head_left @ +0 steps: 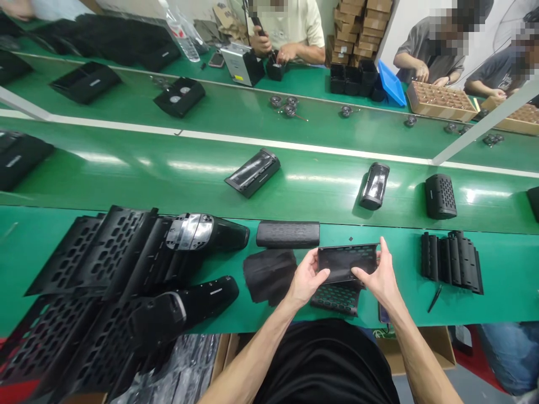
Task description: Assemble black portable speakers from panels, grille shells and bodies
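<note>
The panel (347, 262) is held up over the near green table (400, 306), its inner face turned toward the head camera. The left hand (308, 276) grips its left end and the right hand (379, 272) its right end, both thumbs on the lower edge.

From the panel, a perforated cover (336, 298) lies just below at six o'clock, partly hidden. Black cloth (270, 275) is at nine, with a pile of covers (112, 247) farther out the same way. A grille (288, 234) lies at ten, a tiny dark square (351, 239) at twelve. A stack (452, 261) stands at three, a pen (434, 298) at four.

On the green strip beyond, a clear-fronted unit (374, 186) is at one, a perforated one (441, 196) at two, and another unit (254, 172) between ten and eleven. Across it, a person in a pale shirt (309, 25) works between eleven and twelve; a partitioned box (441, 101) is at one.
</note>
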Motion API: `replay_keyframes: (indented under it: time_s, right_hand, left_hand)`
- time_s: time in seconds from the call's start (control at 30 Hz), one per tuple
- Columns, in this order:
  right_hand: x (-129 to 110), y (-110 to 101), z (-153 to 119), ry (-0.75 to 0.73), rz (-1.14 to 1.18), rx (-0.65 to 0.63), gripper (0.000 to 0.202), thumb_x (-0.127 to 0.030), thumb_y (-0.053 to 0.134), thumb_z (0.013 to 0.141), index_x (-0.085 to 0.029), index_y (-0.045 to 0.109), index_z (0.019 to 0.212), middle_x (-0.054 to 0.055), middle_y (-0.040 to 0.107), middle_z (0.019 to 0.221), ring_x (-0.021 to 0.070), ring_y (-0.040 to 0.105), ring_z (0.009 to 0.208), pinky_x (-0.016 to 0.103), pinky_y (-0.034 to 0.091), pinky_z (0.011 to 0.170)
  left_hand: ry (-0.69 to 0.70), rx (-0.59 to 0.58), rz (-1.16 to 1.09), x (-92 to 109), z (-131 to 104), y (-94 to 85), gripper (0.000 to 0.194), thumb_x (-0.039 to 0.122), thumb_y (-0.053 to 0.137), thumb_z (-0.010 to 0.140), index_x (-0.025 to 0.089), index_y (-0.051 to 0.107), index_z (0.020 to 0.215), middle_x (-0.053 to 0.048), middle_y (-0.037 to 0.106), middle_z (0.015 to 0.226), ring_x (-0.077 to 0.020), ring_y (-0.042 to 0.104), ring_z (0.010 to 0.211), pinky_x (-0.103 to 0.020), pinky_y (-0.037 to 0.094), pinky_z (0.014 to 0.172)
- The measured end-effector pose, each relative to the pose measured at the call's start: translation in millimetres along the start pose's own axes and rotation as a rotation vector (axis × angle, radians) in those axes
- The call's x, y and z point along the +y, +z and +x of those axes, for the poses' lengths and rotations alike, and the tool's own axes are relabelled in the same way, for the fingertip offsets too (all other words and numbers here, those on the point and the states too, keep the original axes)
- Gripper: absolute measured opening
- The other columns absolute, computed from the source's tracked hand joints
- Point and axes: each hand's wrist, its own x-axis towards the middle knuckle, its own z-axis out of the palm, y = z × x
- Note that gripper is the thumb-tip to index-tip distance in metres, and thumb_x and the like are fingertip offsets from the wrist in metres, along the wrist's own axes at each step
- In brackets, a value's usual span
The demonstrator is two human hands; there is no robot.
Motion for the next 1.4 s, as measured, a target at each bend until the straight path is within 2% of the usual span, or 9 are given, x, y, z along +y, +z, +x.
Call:
replay_keyframes:
  time_s: [0.27, 0.5, 0.63, 0.87, 0.93, 1.07, 1.17, 1.27, 1.4]
  right_hand:
    - [-2.4, 3.0, 9.2, -0.017, -0.042, 0.020, 0.118, -0.050, 0.076, 0.074, -0.023, 0.006, 0.166, 0.015, 0.051, 0.128, 0.0381, 0.058, 0.122, 0.057, 0.051, 0.100]
    - [-10.5, -4.3, 12.8, 0.037, -0.071, -0.083, 0.118, -0.052, 0.079, 0.071, -0.026, 0.012, 0.166, 0.016, 0.049, 0.134, 0.0393, 0.057, 0.125, 0.056, 0.051, 0.100]
    - [-18.0, -6.4, 15.9, 0.094, -0.117, -0.088, 0.115, -0.052, 0.080, 0.071, -0.028, 0.018, 0.165, 0.016, 0.050, 0.134, 0.0400, 0.058, 0.124, 0.056, 0.050, 0.101]
    - [-6.1, -8.3, 21.5, 0.015, -0.026, -0.121, 0.117, -0.054, 0.079, 0.073, -0.024, 0.014, 0.166, 0.017, 0.050, 0.135, 0.0376, 0.056, 0.125, 0.055, 0.049, 0.102]
    - [-2.4, -11.3, 23.3, 0.016, 0.023, -0.116, 0.116, -0.059, 0.077, 0.074, -0.022, 0.015, 0.165, 0.017, 0.052, 0.134, 0.0357, 0.059, 0.119, 0.054, 0.051, 0.099]
    - [3.9, -16.3, 29.3, 0.127, 0.158, -0.111, 0.109, -0.062, 0.071, 0.077, -0.019, 0.021, 0.164, 0.013, 0.064, 0.119, 0.0286, 0.066, 0.091, 0.047, 0.056, 0.082]
    - [9.4, -16.5, 34.6, 0.189, 0.288, -0.077, 0.093, -0.064, 0.067, 0.077, -0.013, 0.045, 0.152, 0.011, 0.068, 0.103, 0.0262, 0.065, 0.081, 0.042, 0.055, 0.075]
    - [12.1, -14.8, 38.0, 0.225, 0.429, -0.055, 0.070, -0.065, 0.068, 0.074, -0.014, 0.067, 0.122, 0.007, 0.069, 0.086, 0.0250, 0.063, 0.076, 0.038, 0.052, 0.068]
    - [8.2, -14.4, 37.9, 0.276, 0.582, -0.084, 0.050, -0.064, 0.075, 0.068, -0.019, 0.072, 0.090, 0.003, 0.066, 0.067, 0.0240, 0.061, 0.069, 0.032, 0.047, 0.059]
  left_hand:
    - [0.010, 0.040, 0.055, 1.9, 7.5, 8.2, 0.044, 0.020, 0.075, 0.075, 0.018, 0.060, 0.116, -0.009, 0.072, 0.116, -0.0230, 0.068, 0.109, -0.039, 0.053, 0.101]
    - [0.019, 0.013, 0.059, 1.6, 10.8, 10.0, 0.044, 0.022, 0.075, 0.078, 0.018, 0.060, 0.119, -0.010, 0.072, 0.117, -0.0236, 0.068, 0.109, -0.040, 0.053, 0.101]
    - [0.020, 0.025, 0.066, 2.2, 13.2, 10.9, 0.042, 0.023, 0.075, 0.077, 0.018, 0.060, 0.117, -0.009, 0.072, 0.115, -0.0232, 0.069, 0.107, -0.040, 0.053, 0.101]
    - [0.013, 0.006, 0.045, 6.0, 14.7, 10.7, 0.044, 0.024, 0.078, 0.077, 0.018, 0.060, 0.117, -0.009, 0.072, 0.116, -0.0226, 0.068, 0.108, -0.038, 0.052, 0.101]
    - [0.008, 0.009, 0.026, 5.2, 14.8, 9.2, 0.046, 0.025, 0.079, 0.076, 0.019, 0.061, 0.117, -0.008, 0.072, 0.115, -0.0225, 0.067, 0.109, -0.037, 0.051, 0.101]
    - [-0.033, 0.020, -0.030, 3.5, 14.5, 5.4, 0.049, 0.029, 0.083, 0.073, 0.019, 0.062, 0.117, -0.009, 0.071, 0.116, -0.0232, 0.067, 0.109, -0.038, 0.051, 0.101]
    - [-0.077, 0.027, -0.083, 4.0, 14.3, 3.3, 0.046, 0.036, 0.082, 0.075, 0.019, 0.064, 0.114, -0.008, 0.072, 0.113, -0.0236, 0.067, 0.107, -0.037, 0.052, 0.098]
    - [-0.084, 0.053, -0.081, 3.6, 15.2, 1.2, 0.040, 0.043, 0.079, 0.079, 0.019, 0.066, 0.109, -0.008, 0.073, 0.107, -0.0223, 0.068, 0.101, -0.035, 0.053, 0.093]
    - [-0.048, 0.082, -0.028, 0.0, 17.8, -3.1, 0.038, 0.046, 0.079, 0.080, 0.017, 0.068, 0.102, -0.005, 0.072, 0.097, -0.0187, 0.066, 0.091, -0.030, 0.052, 0.086]
